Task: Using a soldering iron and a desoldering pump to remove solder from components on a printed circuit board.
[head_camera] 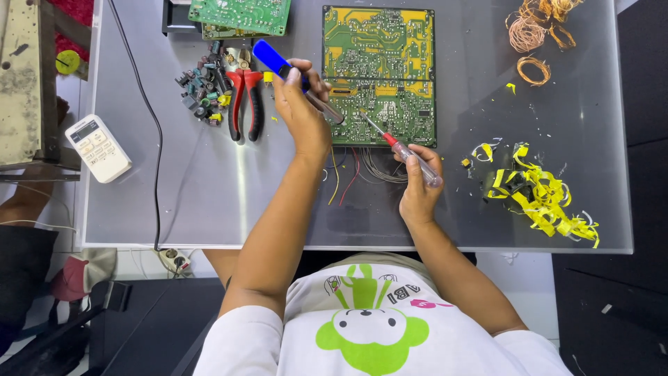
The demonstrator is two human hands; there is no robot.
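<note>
Grey glass-topped bench (pixel 209 202), green circuit board (pixel 379 73) flat at top centre, solder side up. Left hand (pixel 300 104) gripping blue-handled soldering iron (pixel 296 76), tip at board's lower left edge. Right hand (pixel 417 184) clenched round clear-handled screwdriver (pixel 407 153), blade touching board's lower edge. Board looks stiff, light, brittle; best held by bare edges, not traces. Red pliers (pixel 245 104) and pulled components (pixel 203 87) upper left, yellow tape scraps (pixel 543 195) at right
</note>
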